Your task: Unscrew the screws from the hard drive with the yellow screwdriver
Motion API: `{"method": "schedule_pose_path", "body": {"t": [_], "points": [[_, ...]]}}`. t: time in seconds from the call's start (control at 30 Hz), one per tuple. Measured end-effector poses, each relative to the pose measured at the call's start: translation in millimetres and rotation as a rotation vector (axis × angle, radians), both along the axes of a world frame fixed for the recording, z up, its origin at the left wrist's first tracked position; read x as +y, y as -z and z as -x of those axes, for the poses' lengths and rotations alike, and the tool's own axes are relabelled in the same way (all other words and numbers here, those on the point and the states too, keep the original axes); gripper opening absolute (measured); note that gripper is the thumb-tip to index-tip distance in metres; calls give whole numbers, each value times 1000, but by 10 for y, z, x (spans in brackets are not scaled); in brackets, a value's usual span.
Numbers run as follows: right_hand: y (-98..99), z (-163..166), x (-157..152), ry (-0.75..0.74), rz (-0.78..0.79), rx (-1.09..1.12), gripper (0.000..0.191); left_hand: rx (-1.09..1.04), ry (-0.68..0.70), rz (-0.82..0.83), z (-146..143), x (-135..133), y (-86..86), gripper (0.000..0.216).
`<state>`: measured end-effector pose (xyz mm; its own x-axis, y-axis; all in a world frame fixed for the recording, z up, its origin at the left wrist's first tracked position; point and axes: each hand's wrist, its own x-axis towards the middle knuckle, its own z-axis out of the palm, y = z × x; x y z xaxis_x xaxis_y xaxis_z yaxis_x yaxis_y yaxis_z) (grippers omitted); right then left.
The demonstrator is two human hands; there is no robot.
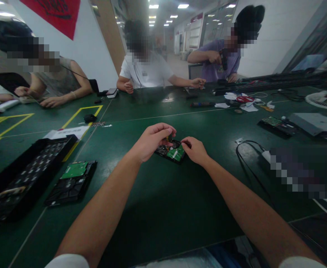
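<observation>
In the middle of the green table lies a black hard drive (pixel 177 153) with a green circuit board on its upper face. My left hand (pixel 154 143) arches over its far left part, fingers closed around a small dark and yellow piece (pixel 169 137). Most of that piece is hidden by the fingers, so its kind is unclear. At the drive's right side is my right hand (pixel 195 149), its thumb and forefinger pinched on the edge. A similar hard drive (pixel 71 182) rests to the left of my left forearm.
A long black tray (pixel 29 178) holding several small parts stands at left. At right are another opened unit (pixel 278 125), a grey metal box (pixel 317 124) and a black cable (pixel 245 163). Paper scraps (pixel 248 107) lie farther back. Several people sit across the table.
</observation>
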<state>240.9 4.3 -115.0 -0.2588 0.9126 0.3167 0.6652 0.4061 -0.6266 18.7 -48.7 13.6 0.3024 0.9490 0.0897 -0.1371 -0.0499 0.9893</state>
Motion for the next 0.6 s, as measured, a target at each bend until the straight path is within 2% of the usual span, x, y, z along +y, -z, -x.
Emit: {"method": "schedule_pose_path", "body": {"t": [0.6], "points": [[5, -14, 24, -15, -16, 5, 18, -26, -31, -7, 5, 19, 15, 20]]}}
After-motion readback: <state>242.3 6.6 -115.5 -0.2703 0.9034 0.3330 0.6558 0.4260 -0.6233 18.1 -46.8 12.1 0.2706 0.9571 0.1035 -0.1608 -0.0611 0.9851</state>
